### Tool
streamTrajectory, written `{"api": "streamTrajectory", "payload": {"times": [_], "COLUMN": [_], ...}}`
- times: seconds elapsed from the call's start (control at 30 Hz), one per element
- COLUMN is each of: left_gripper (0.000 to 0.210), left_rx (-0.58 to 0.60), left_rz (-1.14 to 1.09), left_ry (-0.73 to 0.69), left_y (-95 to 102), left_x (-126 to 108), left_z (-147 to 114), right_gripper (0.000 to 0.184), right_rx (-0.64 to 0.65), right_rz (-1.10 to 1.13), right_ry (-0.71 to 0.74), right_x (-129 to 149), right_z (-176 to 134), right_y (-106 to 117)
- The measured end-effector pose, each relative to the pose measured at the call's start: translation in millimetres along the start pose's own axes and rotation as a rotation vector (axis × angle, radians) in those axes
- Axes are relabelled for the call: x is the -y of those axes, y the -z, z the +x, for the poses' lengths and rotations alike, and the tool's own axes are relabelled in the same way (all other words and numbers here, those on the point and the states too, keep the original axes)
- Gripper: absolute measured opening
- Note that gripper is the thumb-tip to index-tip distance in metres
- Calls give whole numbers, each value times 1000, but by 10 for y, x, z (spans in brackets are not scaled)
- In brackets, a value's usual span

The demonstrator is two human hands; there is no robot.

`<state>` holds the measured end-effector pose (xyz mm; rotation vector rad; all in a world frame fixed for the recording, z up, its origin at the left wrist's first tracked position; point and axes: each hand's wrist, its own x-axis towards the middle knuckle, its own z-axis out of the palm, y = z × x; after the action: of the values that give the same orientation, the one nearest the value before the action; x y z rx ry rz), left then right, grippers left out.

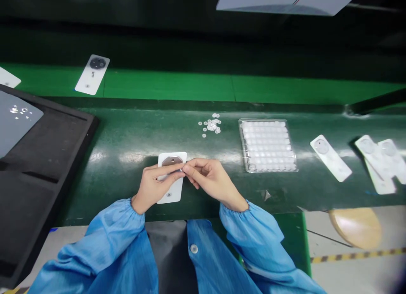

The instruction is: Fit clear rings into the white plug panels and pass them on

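Note:
A white phone back panel (174, 195) with a dark round camera area lies on the green bench, right below my hands. My left hand (155, 185) is over its left side, thumb and forefinger pinched together. Against those fingertips, my right hand (209, 178) also pinches, its other fingers curled. Something tiny and pale seems to be between the fingertips, too small and covered to name. Beyond my hands is a loose cluster of small clear discs (212, 125). To its right sits a clear tray (297, 170) packed with rows of whitish pieces.
More white panels, including a single one (331, 158) and an overlapping group (380, 163), lie at the right. Another panel (92, 75) rests on the bright green strip behind. A black tray (68, 148) takes up the left side. A round wooden stool (355, 227) stands lower right.

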<state>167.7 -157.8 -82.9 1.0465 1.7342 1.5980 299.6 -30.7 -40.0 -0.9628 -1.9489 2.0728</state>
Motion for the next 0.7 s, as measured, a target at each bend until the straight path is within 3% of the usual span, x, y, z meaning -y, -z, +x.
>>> {"api": "streamTrajectory", "payload": {"times": [0.37, 0.43, 0.57, 0.7], "left_gripper": [17, 32, 82, 102], "left_rx": [-34, -43, -20, 6], "left_rz": [-28, -54, -177, -180], "left_ry": [56, 92, 197, 232], "left_y": [18, 14, 11, 22], "left_x": [-13, -16, -45, -51], "left_z": [-3, -19, -55, -76], "right_gripper": [41, 40, 36, 31], "right_rx": [-26, -76, -176, -192], "right_rz": [33, -25, -192, -278], "right_ry": [9, 42, 123, 155], "right_x": [-54, -37, -12, -36], "right_z": [-19, -25, -37, -32], "right_y": [-62, -78, -119, -146]}}
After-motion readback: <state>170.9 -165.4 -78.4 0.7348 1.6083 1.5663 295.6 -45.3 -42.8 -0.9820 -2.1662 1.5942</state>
